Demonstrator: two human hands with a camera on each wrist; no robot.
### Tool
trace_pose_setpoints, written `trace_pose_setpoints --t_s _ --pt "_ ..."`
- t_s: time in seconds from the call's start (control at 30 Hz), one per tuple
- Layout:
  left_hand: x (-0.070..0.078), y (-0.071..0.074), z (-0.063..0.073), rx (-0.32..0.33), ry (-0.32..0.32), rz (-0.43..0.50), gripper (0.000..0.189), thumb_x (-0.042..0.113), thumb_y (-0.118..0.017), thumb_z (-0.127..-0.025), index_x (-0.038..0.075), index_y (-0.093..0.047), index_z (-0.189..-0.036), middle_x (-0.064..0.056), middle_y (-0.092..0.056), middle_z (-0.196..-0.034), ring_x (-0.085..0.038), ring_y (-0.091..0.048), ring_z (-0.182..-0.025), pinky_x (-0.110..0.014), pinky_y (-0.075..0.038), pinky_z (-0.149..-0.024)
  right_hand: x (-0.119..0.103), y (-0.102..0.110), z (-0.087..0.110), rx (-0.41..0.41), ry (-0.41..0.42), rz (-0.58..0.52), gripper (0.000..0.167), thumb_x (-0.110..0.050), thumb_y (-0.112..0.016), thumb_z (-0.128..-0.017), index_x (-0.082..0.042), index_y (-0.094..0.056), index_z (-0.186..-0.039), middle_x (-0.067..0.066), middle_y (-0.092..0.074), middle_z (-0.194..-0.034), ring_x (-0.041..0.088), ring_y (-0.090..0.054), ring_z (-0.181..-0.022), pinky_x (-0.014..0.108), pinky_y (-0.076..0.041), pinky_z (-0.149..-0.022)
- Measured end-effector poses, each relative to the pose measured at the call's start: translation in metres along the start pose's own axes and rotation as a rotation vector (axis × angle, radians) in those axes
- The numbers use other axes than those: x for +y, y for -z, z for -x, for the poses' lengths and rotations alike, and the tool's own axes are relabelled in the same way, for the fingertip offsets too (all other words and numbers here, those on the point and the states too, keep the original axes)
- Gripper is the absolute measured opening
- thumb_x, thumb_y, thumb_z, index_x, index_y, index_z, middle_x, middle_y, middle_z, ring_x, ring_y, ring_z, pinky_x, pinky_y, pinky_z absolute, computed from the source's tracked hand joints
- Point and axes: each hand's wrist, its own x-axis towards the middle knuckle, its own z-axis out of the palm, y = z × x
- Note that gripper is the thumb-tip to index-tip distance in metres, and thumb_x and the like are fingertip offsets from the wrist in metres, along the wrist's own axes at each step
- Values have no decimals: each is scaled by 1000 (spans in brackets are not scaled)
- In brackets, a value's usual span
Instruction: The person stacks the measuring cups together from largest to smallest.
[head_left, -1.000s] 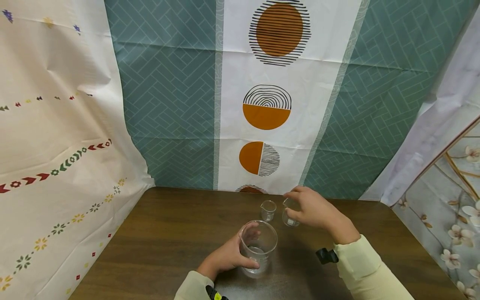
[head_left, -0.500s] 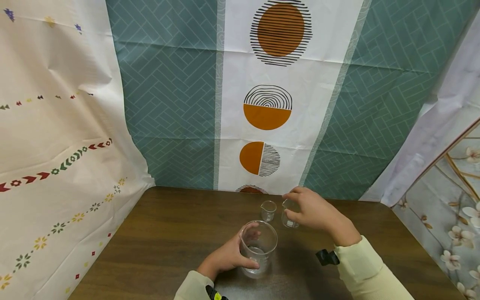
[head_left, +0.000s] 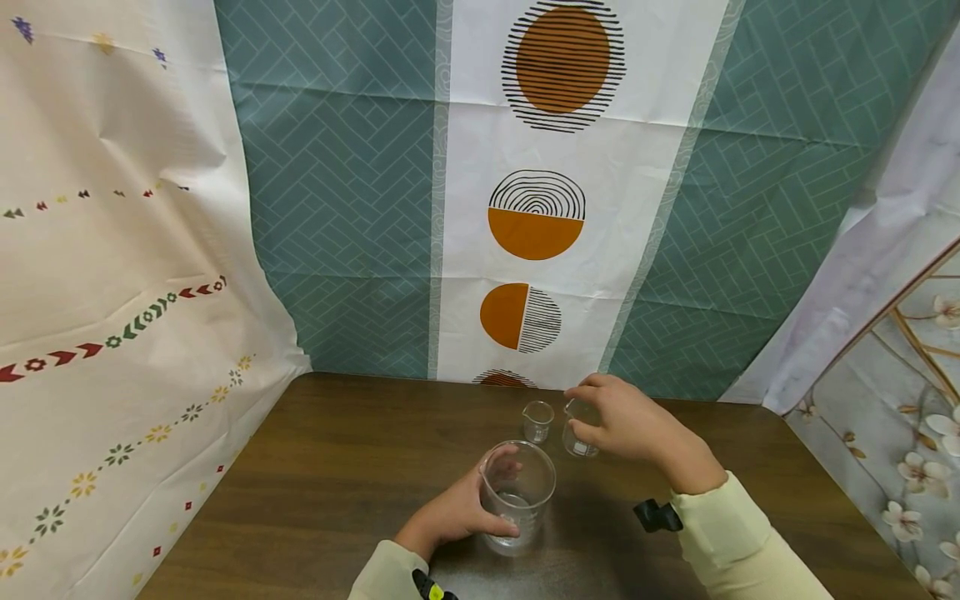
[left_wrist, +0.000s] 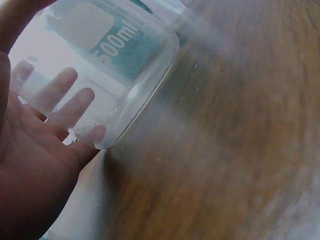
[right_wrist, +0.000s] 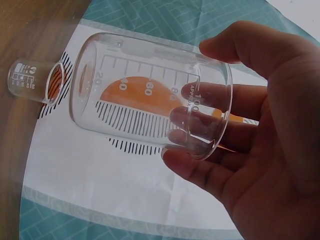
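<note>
A large clear beaker (head_left: 517,498) stands on the brown table (head_left: 315,467) near the front; my left hand (head_left: 454,514) grips its side, fingers wrapped round the glass (left_wrist: 95,70). A little water sits in its bottom. Behind it to the right, my right hand (head_left: 622,421) grips a medium glass beaker (head_left: 579,433) marked up to 100 (right_wrist: 150,95), with thumb and fingers round its rim end. A tiny beaker (head_left: 537,421) stands free just to its left, also seen in the right wrist view as the tiny beaker (right_wrist: 32,80).
Patterned cloth sheets hang behind the table: a teal and white one with orange circles (head_left: 536,217), a white flowered one at the left (head_left: 112,275), a blossom print at the right (head_left: 907,400). Bare wood spreads left of the beakers.
Almost nothing has moved; the right hand with the medium beaker sank very slightly toward the table. The left hand keeps its grip on the large beaker.
</note>
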Motion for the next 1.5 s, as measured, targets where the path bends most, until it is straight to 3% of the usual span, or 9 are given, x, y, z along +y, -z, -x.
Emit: trace_pose_setpoints --t_s 0.57,0.83,1.07,1.27,1.5 --pt "0 1 0 -7 -1 -11 98 15 -84 -75 24 -21 -150 -12 -36 -153 -27 -35 -142 -28 -34 -112 -5 5 3 -7 18 11 39 -28 -66 -88 -5 -66 -119 6 -64 -112 23 -61 -101 44 -51 -90" --pt "0 0 0 -4 12 -19 96 17 -84 -76 32 -23 -149 -12 -35 -154 -25 -36 -142 -27 -34 -111 -9 8 3 3 33 16 39 -28 -66 -88 -5 -66 -119 7 -64 -112 22 -61 -101 43 -51 -90" --pt "0 0 0 -9 -7 -12 97 15 -83 -76 28 -21 -150 -16 -33 -154 -29 -35 -142 -31 -34 -112 -13 10 4 10 42 27 39 -28 -66 -88 -5 -66 -119 7 -64 -112 22 -61 -101 43 -51 -90" --pt "0 0 0 -7 13 -19 97 16 -83 -76 28 -22 -150 -10 -35 -154 -26 -35 -142 -29 -33 -112 -15 11 4 13 47 25 39 -29 -66 -88 -5 -66 -119 6 -65 -112 21 -61 -101 43 -51 -89" --pt "1 0 0 -12 -3 -4 99 11 -82 -76 16 -19 -152 -14 -33 -154 -29 -34 -143 -32 -33 -114 -17 10 6 4 39 15 38 -29 -65 -89 -8 -66 -121 4 -64 -112 20 -61 -101 42 -51 -89"
